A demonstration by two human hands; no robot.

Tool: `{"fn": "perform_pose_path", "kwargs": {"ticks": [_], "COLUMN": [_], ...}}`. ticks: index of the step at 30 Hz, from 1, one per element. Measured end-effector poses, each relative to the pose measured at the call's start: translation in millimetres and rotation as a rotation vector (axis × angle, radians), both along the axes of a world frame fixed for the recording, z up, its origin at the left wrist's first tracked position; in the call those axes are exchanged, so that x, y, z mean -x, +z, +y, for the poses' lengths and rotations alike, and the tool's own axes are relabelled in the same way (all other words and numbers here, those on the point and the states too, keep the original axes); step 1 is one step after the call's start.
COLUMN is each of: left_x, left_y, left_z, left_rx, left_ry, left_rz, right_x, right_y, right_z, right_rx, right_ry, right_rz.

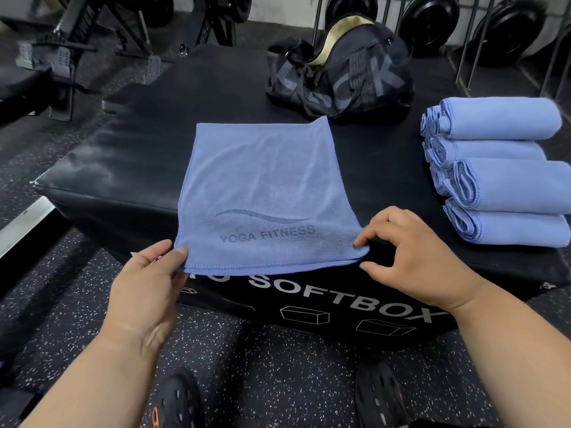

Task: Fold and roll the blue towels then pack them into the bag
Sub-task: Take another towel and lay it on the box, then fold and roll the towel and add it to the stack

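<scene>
done: four rolled towels (500, 168) stacked right
now: left hand (148, 282), right hand (411, 254) pinch flat towel (265, 193) near corners
left: roll, pack bag (340, 72), far

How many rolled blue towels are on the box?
4, in a row on the soft box's right side: far, second, third, nearest. Others may be beyond the frame.
</scene>
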State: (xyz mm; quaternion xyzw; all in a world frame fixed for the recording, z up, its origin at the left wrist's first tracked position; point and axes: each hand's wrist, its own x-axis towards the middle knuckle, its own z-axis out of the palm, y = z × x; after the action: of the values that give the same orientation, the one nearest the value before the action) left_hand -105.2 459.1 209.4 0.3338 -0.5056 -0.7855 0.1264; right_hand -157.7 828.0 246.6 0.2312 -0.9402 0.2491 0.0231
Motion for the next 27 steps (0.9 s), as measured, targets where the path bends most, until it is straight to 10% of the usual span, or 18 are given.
{"fn": "perform_pose_path", "kwargs": {"ticks": [12,27], "left_x": [-1,1], "left_y": [-10,-6], "left_z": [-4,-1], "left_rx": [0.07,0.346], "left_ry": [-0.102,-0.098], "left_rz": [-0.097,-0.058], "right_x": [1,-6], "right_y": [-12,11], "right_z": [-7,-32], "right_rx": [0.055,0.879], "right_ry": [-0.064,-0.295], "right_rz": [0.146,-0.489]}}
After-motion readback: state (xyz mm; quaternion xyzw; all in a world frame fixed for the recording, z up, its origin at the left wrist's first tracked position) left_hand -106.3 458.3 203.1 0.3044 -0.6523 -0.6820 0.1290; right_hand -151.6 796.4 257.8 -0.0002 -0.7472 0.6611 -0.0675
